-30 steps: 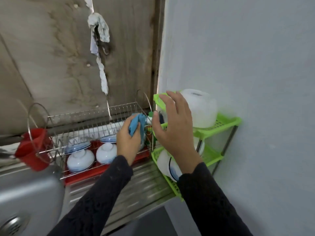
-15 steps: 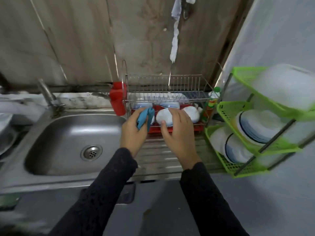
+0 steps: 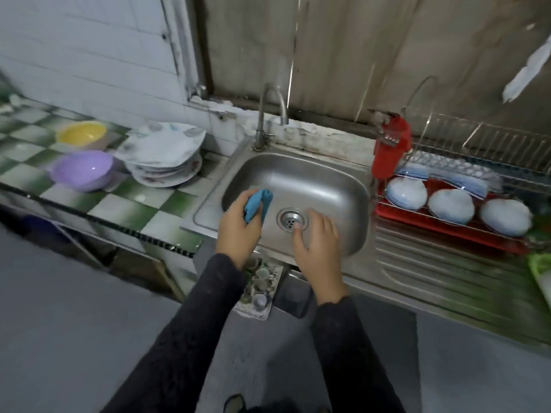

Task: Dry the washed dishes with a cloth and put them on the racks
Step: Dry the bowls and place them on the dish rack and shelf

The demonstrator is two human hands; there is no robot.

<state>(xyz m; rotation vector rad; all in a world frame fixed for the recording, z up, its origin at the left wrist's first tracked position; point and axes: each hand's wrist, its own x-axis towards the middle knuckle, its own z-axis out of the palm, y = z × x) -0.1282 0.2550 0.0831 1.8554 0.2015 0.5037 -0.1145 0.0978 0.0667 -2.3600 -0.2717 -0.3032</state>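
The blue cloth is bunched in my left hand, fingers closed round it, above the sink. My right hand hangs open and empty over the drain. The washed dishes wait to my left on the tiled counter: a stack of plates, a purple bowl, a yellow bowl. I should lift the top plate alone (wet plates slip, I'd guess), wiping both faces before the dish rack.

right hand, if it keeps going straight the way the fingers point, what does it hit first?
Probably the sink. The right hand is open and empty, fingers pointing up-frame over the basin toward the drain. Nothing lies between; its height above the basin is unclear from one view.
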